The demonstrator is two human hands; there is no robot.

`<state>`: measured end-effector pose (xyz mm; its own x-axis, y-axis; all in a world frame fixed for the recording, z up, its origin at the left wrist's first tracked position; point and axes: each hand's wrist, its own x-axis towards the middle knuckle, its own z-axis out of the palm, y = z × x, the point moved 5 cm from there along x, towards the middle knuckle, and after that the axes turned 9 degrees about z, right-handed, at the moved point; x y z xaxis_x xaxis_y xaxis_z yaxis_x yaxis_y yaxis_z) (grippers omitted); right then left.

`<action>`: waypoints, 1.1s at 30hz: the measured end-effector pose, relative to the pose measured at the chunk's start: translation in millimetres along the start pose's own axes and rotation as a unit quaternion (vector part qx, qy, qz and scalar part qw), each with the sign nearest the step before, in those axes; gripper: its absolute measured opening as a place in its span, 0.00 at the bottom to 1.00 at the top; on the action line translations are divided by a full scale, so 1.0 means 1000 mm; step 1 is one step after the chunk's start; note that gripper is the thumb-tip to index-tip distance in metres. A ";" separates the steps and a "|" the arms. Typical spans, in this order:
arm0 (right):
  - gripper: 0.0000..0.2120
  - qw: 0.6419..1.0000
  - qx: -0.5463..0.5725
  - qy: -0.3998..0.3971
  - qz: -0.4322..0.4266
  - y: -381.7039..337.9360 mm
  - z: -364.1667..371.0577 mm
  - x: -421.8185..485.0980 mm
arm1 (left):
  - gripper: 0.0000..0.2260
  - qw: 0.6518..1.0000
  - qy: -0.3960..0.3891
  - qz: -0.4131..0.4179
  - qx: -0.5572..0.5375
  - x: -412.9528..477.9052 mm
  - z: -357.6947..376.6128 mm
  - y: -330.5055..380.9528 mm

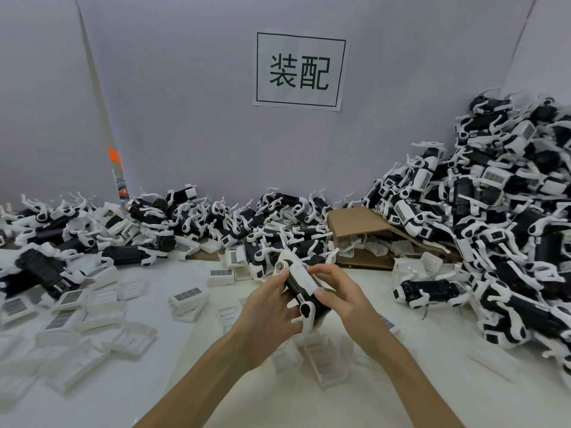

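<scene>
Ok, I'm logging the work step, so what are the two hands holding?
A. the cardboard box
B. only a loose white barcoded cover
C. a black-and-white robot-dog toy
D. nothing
C: the left hand and the right hand both grip one black-and-white robot-dog toy above the white table, with the right thumb on its white panel.

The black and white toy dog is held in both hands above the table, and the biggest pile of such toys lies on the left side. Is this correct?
Not fully. The head view shows the biggest pile on the right side, not the left. The rest holds: left hand and right hand both hold the black and white toy dog above the table.
</scene>
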<state>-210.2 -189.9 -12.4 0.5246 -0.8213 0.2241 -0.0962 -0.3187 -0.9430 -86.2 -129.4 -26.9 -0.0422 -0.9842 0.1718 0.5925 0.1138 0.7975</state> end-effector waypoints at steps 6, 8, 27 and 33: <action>0.16 1.000 -0.003 -0.008 0.000 0.000 0.005 -0.002 | 0.25 1.000 0.006 0.017 -0.007 -0.001 0.001 0.000; 0.15 1.000 -0.004 -0.013 -0.001 0.000 0.006 -0.002 | 0.25 1.000 0.006 0.022 -0.007 -0.001 0.001 0.001; 0.19 0.998 -0.044 -0.045 -0.005 -0.003 0.011 -0.005 | 0.20 0.988 0.065 0.062 0.126 0.000 -0.013 0.003; 0.15 1.000 -0.008 -0.015 -0.008 -0.006 0.010 -0.005 | 0.17 0.978 0.097 0.097 0.154 0.000 -0.019 0.009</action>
<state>-204.0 -179.2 -10.7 0.5512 -0.8019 0.2306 -0.1021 -0.3391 -0.9352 -66.0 -130.6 -30.6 0.2180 -0.9436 0.2492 0.3021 0.3081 0.9021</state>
